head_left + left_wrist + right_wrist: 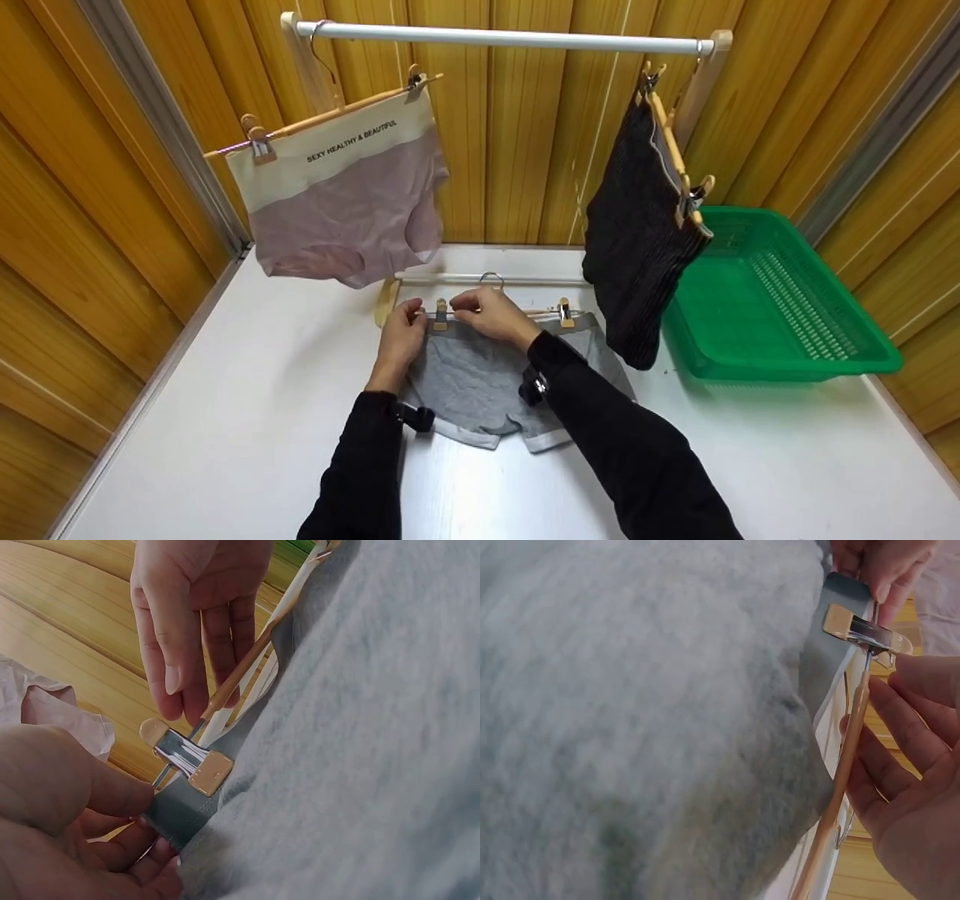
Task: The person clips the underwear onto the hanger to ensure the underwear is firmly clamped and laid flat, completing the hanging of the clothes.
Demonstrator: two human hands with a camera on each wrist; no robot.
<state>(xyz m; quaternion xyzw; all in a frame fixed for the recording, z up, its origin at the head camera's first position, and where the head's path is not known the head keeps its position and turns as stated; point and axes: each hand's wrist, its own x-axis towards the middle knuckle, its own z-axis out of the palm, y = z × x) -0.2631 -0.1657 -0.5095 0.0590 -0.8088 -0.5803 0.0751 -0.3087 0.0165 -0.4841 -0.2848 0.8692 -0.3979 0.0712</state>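
Observation:
Grey shorts point(472, 375) with pale hems lie on the white table, their waistband fastened to a clip hanger point(853, 736) by two clips. My left hand point(400, 337) pinches the waistband's left corner, at the end of the hanger's metal rod. Beside it, the left clip point(187, 757) bites the dark grey waistband. My right hand point(495, 313) is just right of that clip, its fingers loosely bent by the hanger bar and the thumb close to the clip's tan end. The right clip point(566, 313) sits on the far side of the waistband.
Pink underwear point(352, 202) with a cream lettered waistband hangs at left on a white rail point(502, 36). A dark ribbed garment point(634, 240) hangs from the same rail at right. Behind it stands a green basket point(795, 367). The rack's lower bar point(427, 278) runs behind the shorts.

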